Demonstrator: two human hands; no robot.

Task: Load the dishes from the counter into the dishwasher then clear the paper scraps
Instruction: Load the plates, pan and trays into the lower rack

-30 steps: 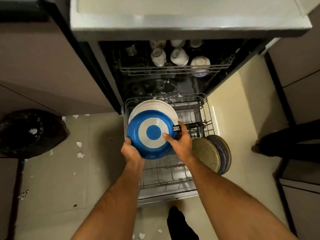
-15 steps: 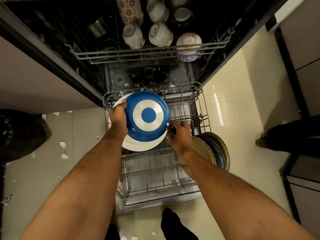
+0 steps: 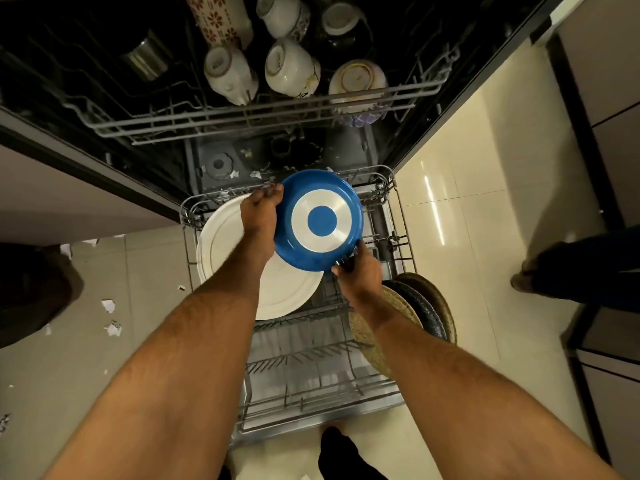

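Head view: at frame centre, the rack [image 3: 398,237] carries a white plate [image 3: 221,251]; over it the blue pan [image 3: 320,220] shows its base. Left hand [image 3: 259,216] grips the pan's left rim, right hand [image 3: 358,271] its handle, both arms outstretched.

Pan [image 3: 320,220] – blue underside, silver ring, blue centre dot. Plate [image 3: 225,244] plain white. Tall cup [image 3: 216,19] – white, red flower print. Floor [image 3: 467,188] cream tile; paper scraps [image 3: 110,317] white.
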